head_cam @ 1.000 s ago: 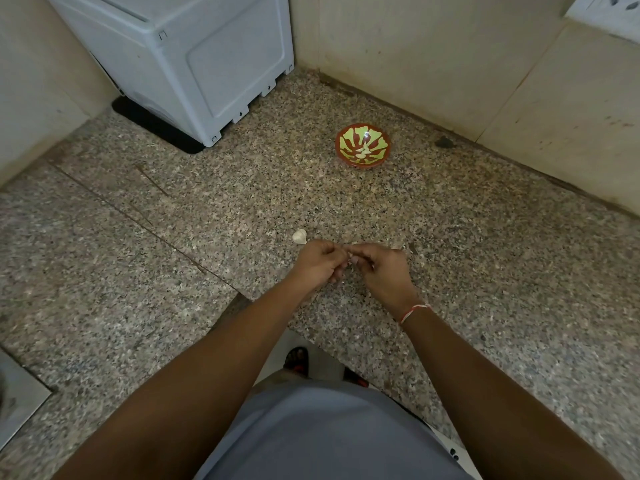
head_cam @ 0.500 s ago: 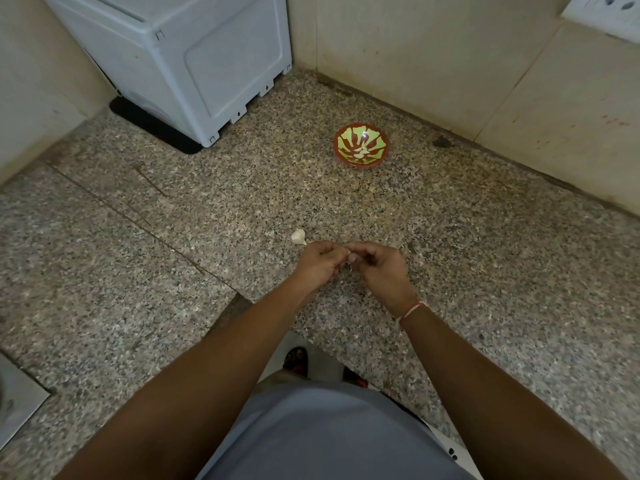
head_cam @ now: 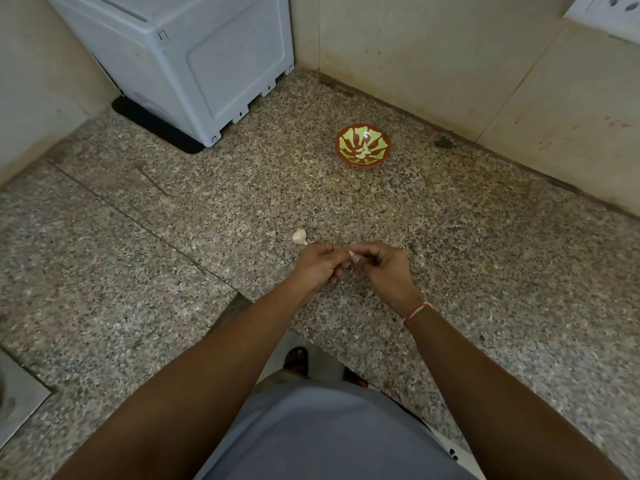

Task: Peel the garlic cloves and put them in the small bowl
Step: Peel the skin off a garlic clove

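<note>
Hands meet over the granite counter (head_cam: 485, 271), peeling a garlic clove.

Largest in view, the counter carries a white appliance (head_cam: 194, 60) at the back left and the small bowl (head_cam: 362, 145), red with a green pattern, well beyond the hands near the wall; pale peeled cloves (head_cam: 365, 151) appear to lie in it. The left hand (head_cam: 320, 263) has its fingers curled, and the right hand (head_cam: 381, 268) pinches the garlic clove (head_cam: 352, 255) at its fingertips; whether the left actually grips the clove is hidden. A garlic bulb piece (head_cam: 300, 236) lies just beyond the left hand. Peeling seems to be the step in hand; next, I judge, the skin must come free before the clove is carried forward to the bowl.
</note>
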